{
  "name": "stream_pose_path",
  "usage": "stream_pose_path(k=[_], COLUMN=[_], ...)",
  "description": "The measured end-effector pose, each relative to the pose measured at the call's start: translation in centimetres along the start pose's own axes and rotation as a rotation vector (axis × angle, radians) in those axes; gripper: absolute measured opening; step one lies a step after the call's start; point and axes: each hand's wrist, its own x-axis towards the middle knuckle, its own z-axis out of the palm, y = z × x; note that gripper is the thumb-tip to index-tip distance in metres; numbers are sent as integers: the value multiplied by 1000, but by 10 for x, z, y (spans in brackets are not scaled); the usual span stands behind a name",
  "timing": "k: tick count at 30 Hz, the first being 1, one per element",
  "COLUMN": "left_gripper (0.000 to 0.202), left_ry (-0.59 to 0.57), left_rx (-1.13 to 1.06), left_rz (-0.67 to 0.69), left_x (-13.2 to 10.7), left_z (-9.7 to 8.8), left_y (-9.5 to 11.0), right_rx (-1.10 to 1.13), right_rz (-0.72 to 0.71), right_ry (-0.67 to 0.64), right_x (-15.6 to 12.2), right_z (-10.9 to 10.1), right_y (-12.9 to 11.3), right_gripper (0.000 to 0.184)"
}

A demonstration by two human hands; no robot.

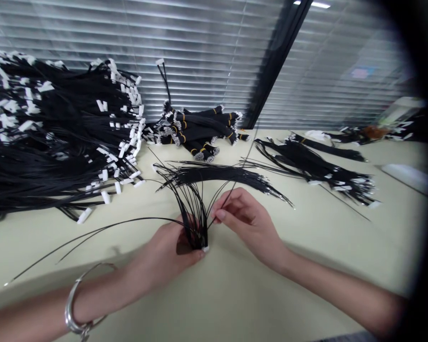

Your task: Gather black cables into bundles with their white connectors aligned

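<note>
Two hands are working at lower centre: the left hand (pixel 164 259) is clamping the white connector (pixel 205 248), its black wires (pixel 191 211) fanning up and away, while the right hand (pixel 248 225), just to their right, is pinching a single wire (pixel 224 200).

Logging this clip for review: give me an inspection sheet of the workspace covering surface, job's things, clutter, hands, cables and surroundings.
Surface: pale table, smooth.
Job's things: white connector held at table level, with a fan of black wires rising from it; loose wires lie behind.
Clutter: large heap of harnesses with white connectors at left; tied bundles with yellow bands at the back; smaller heap at right.
Hands: left hand pinches the white connector; right hand pinches a single wire; bracelet on the left wrist.
Cables: nothing seen beyond the wires listed.
Surroundings: closed window blinds, dark frame post.
</note>
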Motion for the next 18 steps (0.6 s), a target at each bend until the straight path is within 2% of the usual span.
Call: stream_pose_path(k=[3,13,18], left_gripper=[23,19,20], left_ry=[6,-12,-15], left_rx=[-8,-11,-22], left_rz=[-9,14,6], left_x=[0,0,0], left_z=[0,-1,-1], left_y=[0,2,2], right_rx=[-20,-3,36], right_rz=[-32,-4,14], right_ry=[28,-59,-101], right_x=[0,0,-4], right_z=[-2,0,4], right_y=[-3,6,6], right_gripper=[10,9,18])
